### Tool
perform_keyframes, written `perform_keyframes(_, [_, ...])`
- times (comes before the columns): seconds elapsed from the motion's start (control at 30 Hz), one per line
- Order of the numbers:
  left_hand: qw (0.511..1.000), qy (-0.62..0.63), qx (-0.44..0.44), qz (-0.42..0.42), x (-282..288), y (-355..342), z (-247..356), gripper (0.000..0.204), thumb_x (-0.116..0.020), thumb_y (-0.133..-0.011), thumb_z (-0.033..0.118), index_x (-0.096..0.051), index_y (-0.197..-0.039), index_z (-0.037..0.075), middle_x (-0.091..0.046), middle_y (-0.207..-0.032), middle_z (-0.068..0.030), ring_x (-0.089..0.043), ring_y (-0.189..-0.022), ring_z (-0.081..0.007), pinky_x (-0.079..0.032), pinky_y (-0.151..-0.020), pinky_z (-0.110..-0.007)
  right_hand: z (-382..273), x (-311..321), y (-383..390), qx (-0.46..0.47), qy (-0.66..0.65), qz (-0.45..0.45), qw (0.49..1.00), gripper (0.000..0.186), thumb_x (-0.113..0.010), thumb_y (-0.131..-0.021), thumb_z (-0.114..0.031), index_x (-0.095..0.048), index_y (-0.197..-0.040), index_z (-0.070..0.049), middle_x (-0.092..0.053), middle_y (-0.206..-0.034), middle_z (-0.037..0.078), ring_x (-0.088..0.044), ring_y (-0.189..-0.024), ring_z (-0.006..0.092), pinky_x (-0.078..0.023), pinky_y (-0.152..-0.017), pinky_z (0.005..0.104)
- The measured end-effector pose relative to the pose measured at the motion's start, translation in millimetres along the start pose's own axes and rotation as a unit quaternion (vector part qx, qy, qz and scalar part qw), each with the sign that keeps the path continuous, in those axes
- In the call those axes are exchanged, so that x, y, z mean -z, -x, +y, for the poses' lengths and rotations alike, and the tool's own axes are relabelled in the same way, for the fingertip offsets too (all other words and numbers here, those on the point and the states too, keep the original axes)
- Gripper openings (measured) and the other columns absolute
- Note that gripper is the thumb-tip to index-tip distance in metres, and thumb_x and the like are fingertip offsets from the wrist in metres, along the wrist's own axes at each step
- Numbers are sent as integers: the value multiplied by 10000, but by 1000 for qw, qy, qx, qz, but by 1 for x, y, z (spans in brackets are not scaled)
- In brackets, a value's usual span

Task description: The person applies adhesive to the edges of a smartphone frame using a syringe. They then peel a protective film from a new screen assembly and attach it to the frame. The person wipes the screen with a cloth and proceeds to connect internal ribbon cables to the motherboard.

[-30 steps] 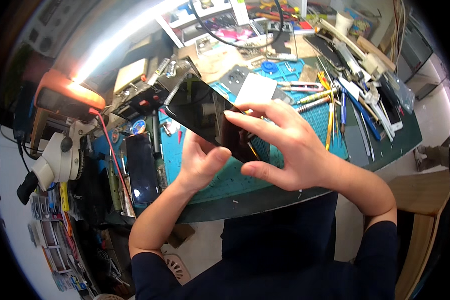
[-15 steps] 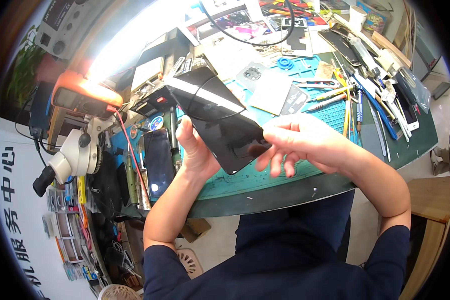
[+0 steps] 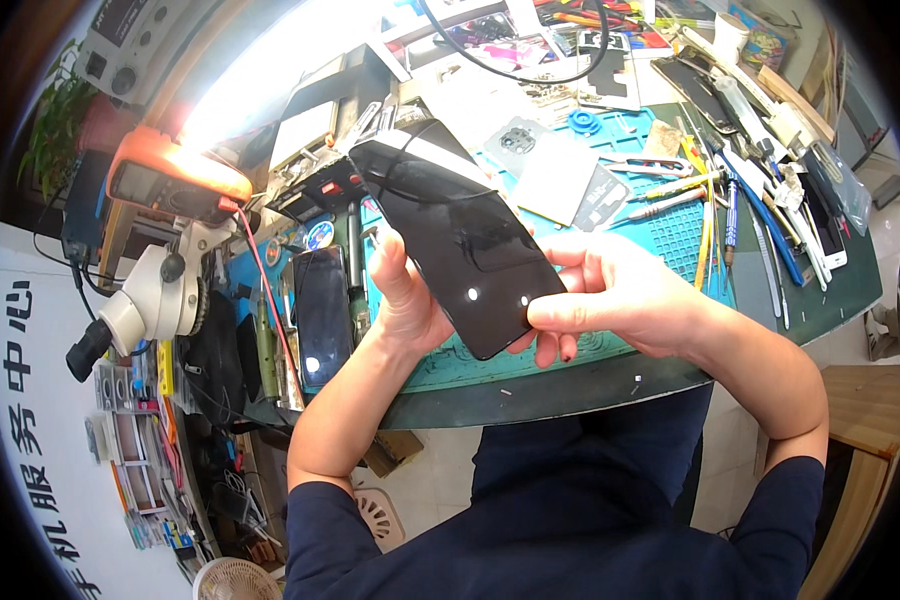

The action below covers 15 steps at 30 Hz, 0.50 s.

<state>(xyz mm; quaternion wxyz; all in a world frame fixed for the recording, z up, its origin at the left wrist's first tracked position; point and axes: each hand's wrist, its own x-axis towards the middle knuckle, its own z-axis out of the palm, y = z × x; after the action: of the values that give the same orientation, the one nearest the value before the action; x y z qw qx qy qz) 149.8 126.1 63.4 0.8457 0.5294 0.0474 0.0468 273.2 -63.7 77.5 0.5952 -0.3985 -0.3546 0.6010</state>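
A black smartphone [image 3: 470,245], its glossy dark screen reflecting the lamp, is held above the teal work mat [image 3: 440,372]. My left hand [image 3: 410,295] supports its left edge, thumb up along the side and the other fingers hidden beneath. At the lower right corner, my right hand [image 3: 610,297] pinches the phone, with the thumb on the screen and the fingers curled below. Left of my left forearm, a second dark phone [image 3: 322,315] lies face up. Beyond the held phone are a grey back plate [image 3: 518,145] and a white card-like piece [image 3: 552,192].
An orange multimeter [image 3: 175,180] with a red lead and a white microscope part [image 3: 160,290] stand at the left. Tweezers [image 3: 660,163], screwdrivers [image 3: 732,215] and other tools crowd the right. A black cable [image 3: 515,75] loops over the back.
My right thumb has come down onto the screen's lower corner, and the right fingers have closed around it. The phone has tilted, shifting its reflections. The view has shifted slightly.
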Motion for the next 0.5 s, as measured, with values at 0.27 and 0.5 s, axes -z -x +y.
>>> perform_keyframes(0.27, [1000, 10, -2, 3, 2, 0, -2, 1185, -649, -650, 837, -342, -1461, 29, -586, -1240, -174, -598, -1179, -345, -543, -974, -493, 1, -2, -2, 5, 2, 18, 1000, 485, -656, -942, -158, -483, -1342, 55, -720, -1002, 173, -707, -769, 150, -526, -647, 224])
perform_keyframes(0.5, [1000, 12, -5, -4, -1, 0, 0, 1173, -656, -658, 825, -342, -1463, 31, -589, -1235, -167, -605, -1167, -334, -543, -977, -476, 1, -2, -1, 15, 0, 8, 1000, 451, -648, -951, -236, -547, -1297, 35, -720, -1022, 128, -690, -807, 111, -513, -680, 221])
